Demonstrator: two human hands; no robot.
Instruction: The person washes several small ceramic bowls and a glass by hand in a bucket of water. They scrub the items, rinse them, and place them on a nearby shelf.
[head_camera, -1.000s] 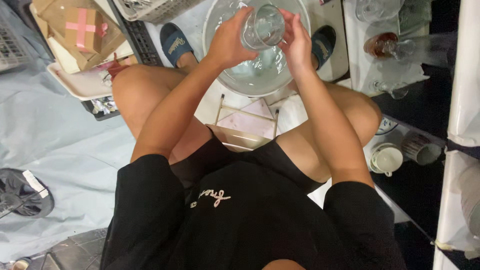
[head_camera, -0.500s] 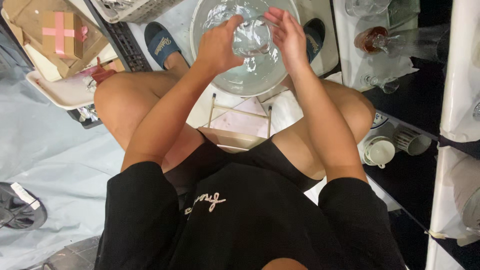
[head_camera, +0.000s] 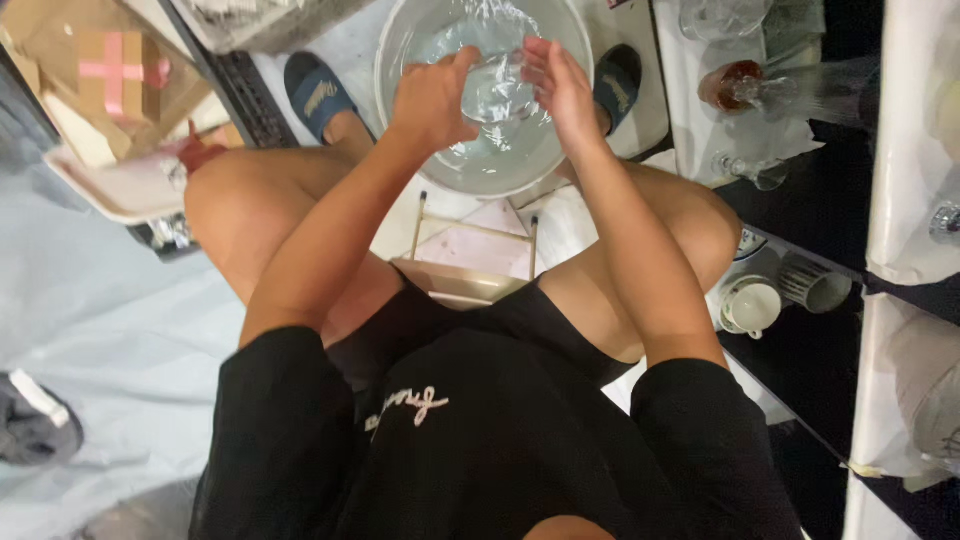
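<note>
I sit on a low stool over a large clear basin (head_camera: 400, 45) of water on the floor between my feet. My left hand (head_camera: 432, 100) grips a clear drinking glass (head_camera: 495, 88) held low over the water. My right hand (head_camera: 555, 85) lies against the other side of the glass with its fingers stretched along it. The lower part of the glass is blurred against the water.
Blue slippers (head_camera: 315, 90) flank the basin. A tray (head_camera: 110, 180) and a cardboard box (head_camera: 95, 70) lie at the left by a dark crate edge (head_camera: 235, 85). At the right, a white cloth (head_camera: 700, 110) holds glassware (head_camera: 745, 170), with white cups (head_camera: 750, 305) on a lower shelf.
Both hands have lowered the glass from above the basin down towards the water. The view has shifted slightly to the right.
</note>
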